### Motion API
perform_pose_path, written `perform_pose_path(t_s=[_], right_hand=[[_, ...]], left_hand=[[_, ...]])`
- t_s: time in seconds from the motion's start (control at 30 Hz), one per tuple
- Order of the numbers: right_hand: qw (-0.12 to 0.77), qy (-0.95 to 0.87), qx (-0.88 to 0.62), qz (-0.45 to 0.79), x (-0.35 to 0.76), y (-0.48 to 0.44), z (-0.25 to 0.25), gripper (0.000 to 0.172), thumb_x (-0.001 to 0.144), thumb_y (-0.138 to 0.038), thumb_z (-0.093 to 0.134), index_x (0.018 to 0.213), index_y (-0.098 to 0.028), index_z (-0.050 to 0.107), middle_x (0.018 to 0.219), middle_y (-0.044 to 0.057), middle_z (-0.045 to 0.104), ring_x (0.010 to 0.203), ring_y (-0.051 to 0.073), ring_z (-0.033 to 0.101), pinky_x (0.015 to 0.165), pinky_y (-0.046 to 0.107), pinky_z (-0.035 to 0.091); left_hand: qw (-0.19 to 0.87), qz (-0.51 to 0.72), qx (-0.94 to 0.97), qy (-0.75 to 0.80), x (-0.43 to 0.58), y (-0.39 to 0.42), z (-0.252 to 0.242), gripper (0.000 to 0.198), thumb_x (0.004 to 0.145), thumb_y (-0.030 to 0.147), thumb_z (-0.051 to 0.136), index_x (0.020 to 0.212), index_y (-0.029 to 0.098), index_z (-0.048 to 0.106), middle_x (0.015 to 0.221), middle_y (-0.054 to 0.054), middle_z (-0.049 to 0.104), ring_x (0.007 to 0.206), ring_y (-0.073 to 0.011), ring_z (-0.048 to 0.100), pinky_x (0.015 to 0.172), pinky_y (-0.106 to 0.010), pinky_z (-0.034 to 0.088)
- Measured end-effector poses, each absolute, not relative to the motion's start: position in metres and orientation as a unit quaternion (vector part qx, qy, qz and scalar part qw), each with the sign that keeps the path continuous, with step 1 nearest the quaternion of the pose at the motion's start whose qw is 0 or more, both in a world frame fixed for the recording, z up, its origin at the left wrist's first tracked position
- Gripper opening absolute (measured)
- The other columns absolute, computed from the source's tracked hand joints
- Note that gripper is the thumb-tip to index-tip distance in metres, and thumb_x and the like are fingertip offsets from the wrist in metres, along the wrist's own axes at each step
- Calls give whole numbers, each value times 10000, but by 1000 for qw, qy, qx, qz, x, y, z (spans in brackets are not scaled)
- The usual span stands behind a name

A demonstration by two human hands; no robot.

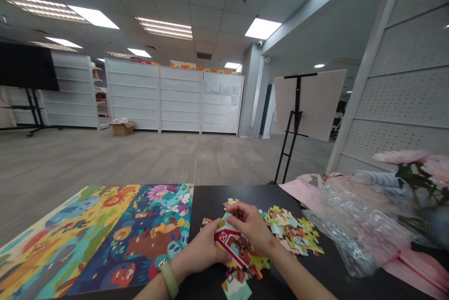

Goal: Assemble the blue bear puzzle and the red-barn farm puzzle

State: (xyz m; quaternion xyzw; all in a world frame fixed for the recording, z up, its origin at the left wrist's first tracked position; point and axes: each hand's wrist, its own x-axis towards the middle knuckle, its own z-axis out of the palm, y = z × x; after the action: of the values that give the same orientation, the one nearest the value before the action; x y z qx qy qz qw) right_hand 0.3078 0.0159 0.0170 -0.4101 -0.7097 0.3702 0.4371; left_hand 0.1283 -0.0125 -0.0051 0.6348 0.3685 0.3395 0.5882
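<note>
Both my hands meet over a black table (210,201), holding a joined chunk of jigsaw pieces (233,244) with a red barn picture on it. My left hand (203,251), with a green band on the wrist, grips the chunk from the left. My right hand (250,227) pinches its upper edge from the right. A loose heap of colourful jigsaw pieces (293,232) lies just right of my hands, and a few more pieces (236,286) lie under my wrists. A large colourful picture sheet (98,234) lies flat on the left.
Crumpled clear plastic wrap (354,230) and pink paper (301,187) lie at the right, with pink flowers (417,162) beyond. An easel with a blank board (308,103) stands behind the table. White shelving (175,98) and a cardboard box (122,128) stand across the floor.
</note>
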Motion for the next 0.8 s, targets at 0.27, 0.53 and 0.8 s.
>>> perform_pose_path(t_s=[0.27,0.53,0.8], right_hand=[[428,-724,-419,341,306,12,18,175,813,-311,667,940,-194,696,765,7,675,676,147,598,611,259,480],[426,-728,-413,344,306,13,14,152,808,-280,660,933,-197,687,791,5,681,692,146,609,635,259,478],[418,-756,-414,289,315,9,24,290,851,-323,623,1122,-221,643,997,38,684,796,168,620,705,278,490]], left_hand=[[610,369,619,329,127,-6,-19,521,733,299,766,1192,162,563,1060,-58,702,969,-245,667,824,-341,511],[603,377,621,329,129,-9,-13,482,759,385,766,1142,141,604,1025,-73,712,971,-266,675,863,-368,513],[540,381,658,360,128,-5,-20,472,780,458,698,1140,157,651,1071,-80,720,1026,-282,650,915,-364,497]])
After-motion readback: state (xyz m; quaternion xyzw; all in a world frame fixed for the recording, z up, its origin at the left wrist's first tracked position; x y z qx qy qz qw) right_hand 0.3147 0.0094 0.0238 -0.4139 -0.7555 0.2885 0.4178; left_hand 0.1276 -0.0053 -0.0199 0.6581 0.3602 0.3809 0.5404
